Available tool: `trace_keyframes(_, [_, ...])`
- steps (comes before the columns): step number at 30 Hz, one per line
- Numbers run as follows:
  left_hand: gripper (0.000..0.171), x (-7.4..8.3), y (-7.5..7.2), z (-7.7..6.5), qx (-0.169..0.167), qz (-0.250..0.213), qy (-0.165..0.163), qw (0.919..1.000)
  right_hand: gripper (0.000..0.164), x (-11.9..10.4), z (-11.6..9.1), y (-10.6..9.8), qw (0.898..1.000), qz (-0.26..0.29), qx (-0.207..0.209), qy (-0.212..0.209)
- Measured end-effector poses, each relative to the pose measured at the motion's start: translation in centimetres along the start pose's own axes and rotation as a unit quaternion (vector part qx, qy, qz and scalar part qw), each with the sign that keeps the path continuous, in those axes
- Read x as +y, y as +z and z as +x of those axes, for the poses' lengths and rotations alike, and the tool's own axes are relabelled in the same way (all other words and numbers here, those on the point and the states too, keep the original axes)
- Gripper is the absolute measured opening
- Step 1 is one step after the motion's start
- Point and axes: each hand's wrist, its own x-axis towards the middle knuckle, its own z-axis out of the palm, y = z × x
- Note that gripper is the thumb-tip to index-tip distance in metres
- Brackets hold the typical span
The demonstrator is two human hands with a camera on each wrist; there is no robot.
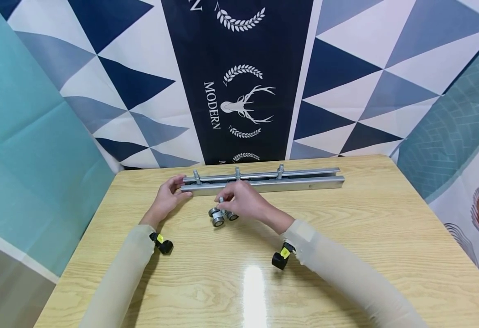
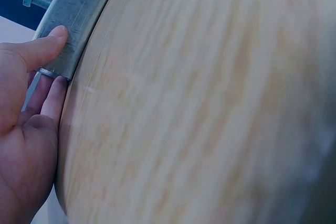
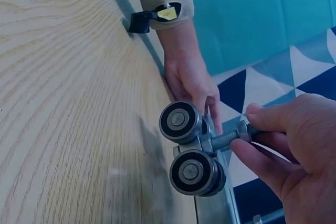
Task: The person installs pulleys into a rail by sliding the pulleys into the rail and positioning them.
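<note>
A metal track rail (image 1: 313, 183) lies along the far part of the table, with several upright threaded bolts along its slot. At its left end is my left hand (image 1: 167, 199); in the left wrist view its thumb (image 2: 52, 43) lies on the rail's outer face while other fingers reach round the end. My right hand (image 1: 245, 200) pinches the bolt (image 3: 228, 140) of a four-wheeled roller trolley (image 1: 218, 217), near its nut. The trolley is in front of the rail, with its wheels (image 3: 191, 172) toward the table side and its bolt upward in the head view.
A wood-grain table (image 1: 206, 282) bears everything. Behind it hangs a patterned cloth (image 1: 243, 91) with triangles and a deer print, close to the far edge. Teal cloth (image 1: 38, 136) stands along the left side. Each wrist carries a small black camera (image 1: 280, 259).
</note>
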Motion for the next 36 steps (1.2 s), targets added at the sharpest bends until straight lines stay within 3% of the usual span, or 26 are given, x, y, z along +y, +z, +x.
trace_keyframes(17, [0.067,-0.3,0.0,0.2,-0.006,-0.007,0.005,0.9999,0.011,1.3,-2.1,-1.6,0.998,-0.007,0.054,0.025])
trace_keyframes(36, [0.067,-0.3,-0.3,0.1,-0.009,-0.008,0.001,0.9999,0.007,3.0,-5.2,-5.7,0.991,-0.037,0.112,0.067])
